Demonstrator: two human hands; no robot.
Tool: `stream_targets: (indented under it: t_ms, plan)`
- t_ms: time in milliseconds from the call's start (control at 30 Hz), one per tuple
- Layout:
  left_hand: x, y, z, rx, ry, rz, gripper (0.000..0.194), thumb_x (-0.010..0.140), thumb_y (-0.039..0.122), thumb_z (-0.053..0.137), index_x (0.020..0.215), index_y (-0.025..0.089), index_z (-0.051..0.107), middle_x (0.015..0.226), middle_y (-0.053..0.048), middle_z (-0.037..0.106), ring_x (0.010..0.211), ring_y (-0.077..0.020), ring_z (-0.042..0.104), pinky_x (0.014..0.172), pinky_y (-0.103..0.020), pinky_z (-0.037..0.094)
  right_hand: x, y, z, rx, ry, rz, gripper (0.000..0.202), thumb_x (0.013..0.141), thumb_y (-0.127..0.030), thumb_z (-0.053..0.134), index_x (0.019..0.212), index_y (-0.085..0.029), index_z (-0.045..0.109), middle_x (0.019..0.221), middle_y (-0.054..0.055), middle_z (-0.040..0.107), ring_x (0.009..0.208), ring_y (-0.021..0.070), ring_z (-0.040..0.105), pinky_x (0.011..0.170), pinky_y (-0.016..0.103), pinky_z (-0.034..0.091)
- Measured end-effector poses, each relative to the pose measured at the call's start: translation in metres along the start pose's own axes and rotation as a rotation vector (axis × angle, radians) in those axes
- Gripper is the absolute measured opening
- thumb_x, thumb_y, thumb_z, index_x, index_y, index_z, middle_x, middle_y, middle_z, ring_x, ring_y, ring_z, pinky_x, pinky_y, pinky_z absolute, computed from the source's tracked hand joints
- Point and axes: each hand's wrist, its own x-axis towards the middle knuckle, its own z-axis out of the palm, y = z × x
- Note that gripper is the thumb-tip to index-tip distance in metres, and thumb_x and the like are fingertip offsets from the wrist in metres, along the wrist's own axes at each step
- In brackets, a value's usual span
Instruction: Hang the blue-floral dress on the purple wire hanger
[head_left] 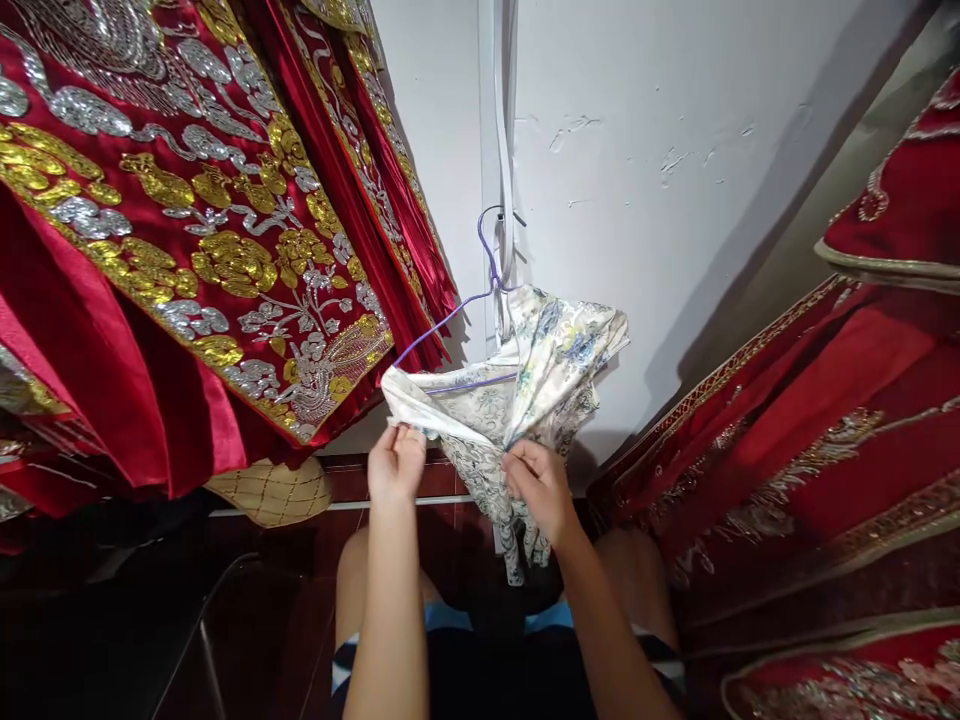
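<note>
A white garment with a blue and yellow floral print [559,350] hangs on a purple hanger [442,322] against the wall. Its neckline gapes, and part of the hanger's lower bar shows inside. My left hand [397,460] is closed on the garment's edge at the left shoulder side. Near the middle of the front, my right hand [540,485] pinches the fabric where the neckline edges meet. The garment's lower part hangs in folds between my forearms. The hanger's hook is caught by a white vertical strip [504,130] on the wall.
Red costumes with gold and silver embroidery [232,240] hang close on the left. More red embroidered garments [795,440] hang on the right. A tan quilted object [274,490] is low at left, near a dark chair-like shape [202,620]. The wall [637,130] has chipped paint.
</note>
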Motion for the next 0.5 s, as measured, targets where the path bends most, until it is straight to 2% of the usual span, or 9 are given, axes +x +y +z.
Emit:
stream_targets:
  t_ms: [100, 200, 300, 367, 433, 500]
  plan:
    - [-0.008, -0.030, -0.013, 0.080, 0.045, 0.100, 0.031, 0.100, 0.007, 0.038, 0.104, 0.011, 0.068, 0.090, -0.011, 0.074, 0.083, -0.0125, 0.072, 0.079, -0.021, 0.057, -0.016, 0.011, -0.007, 0.139, 0.177, 0.007, 0.026, 0.080, -0.034, 0.063, 0.059, -0.022, 0.051, 0.039, -0.009, 0.038, 0.039, 0.0097, 0.036, 0.045, 0.025, 0.033]
    - [-0.013, -0.048, -0.026, 0.302, -0.012, 0.321, 0.015, 0.094, 0.015, 0.055, 0.093, 0.013, 0.070, 0.090, -0.007, 0.073, 0.088, -0.0147, 0.070, 0.087, -0.025, 0.054, -0.024, 0.013, -0.020, 0.171, 0.208, 0.006, 0.026, 0.081, -0.034, 0.066, 0.061, -0.021, 0.056, 0.040, -0.008, 0.041, 0.041, 0.0101, 0.039, 0.047, 0.025, 0.035]
    - [-0.015, -0.048, -0.043, 0.625, -0.083, 0.560, 0.021, 0.091, 0.034, 0.060, 0.088, 0.015, 0.069, 0.086, -0.005, 0.070, 0.086, -0.0172, 0.066, 0.085, -0.029, 0.053, -0.025, 0.012, -0.028, 0.153, 0.196, 0.004, 0.028, 0.084, -0.039, 0.068, 0.065, -0.021, 0.059, 0.042, -0.006, 0.044, 0.043, 0.0113, 0.042, 0.047, 0.025, 0.036]
    - [-0.015, -0.042, -0.053, 0.859, -0.108, 0.666, 0.027, 0.091, 0.041, 0.058, 0.085, 0.017, 0.067, 0.083, -0.005, 0.069, 0.084, -0.0190, 0.064, 0.083, -0.030, 0.052, -0.025, 0.012, -0.027, 0.148, 0.210, 0.002, 0.030, 0.085, -0.043, 0.069, 0.067, -0.021, 0.061, 0.043, -0.006, 0.046, 0.043, 0.0116, 0.042, 0.047, 0.026, 0.036]
    - [-0.016, -0.034, -0.061, 1.052, -0.121, 0.702, 0.025, 0.089, 0.040, 0.058, 0.082, 0.017, 0.067, 0.083, -0.005, 0.068, 0.084, -0.0206, 0.063, 0.082, -0.030, 0.050, -0.025, 0.014, -0.022, 0.144, 0.214, 0.009, 0.031, 0.085, -0.046, 0.070, 0.070, -0.020, 0.063, 0.043, -0.006, 0.046, 0.043, 0.0117, 0.042, 0.047, 0.026, 0.036]
    - [-0.016, -0.030, -0.067, 1.170, -0.153, 0.671, 0.019, 0.085, 0.035, 0.061, 0.083, 0.017, 0.067, 0.087, -0.005, 0.069, 0.088, -0.0219, 0.063, 0.084, -0.031, 0.049, -0.026, 0.016, -0.017, 0.144, 0.215, 0.031, 0.032, 0.085, -0.047, 0.070, 0.071, -0.020, 0.063, 0.043, -0.006, 0.044, 0.043, 0.0112, 0.040, 0.047, 0.025, 0.035]
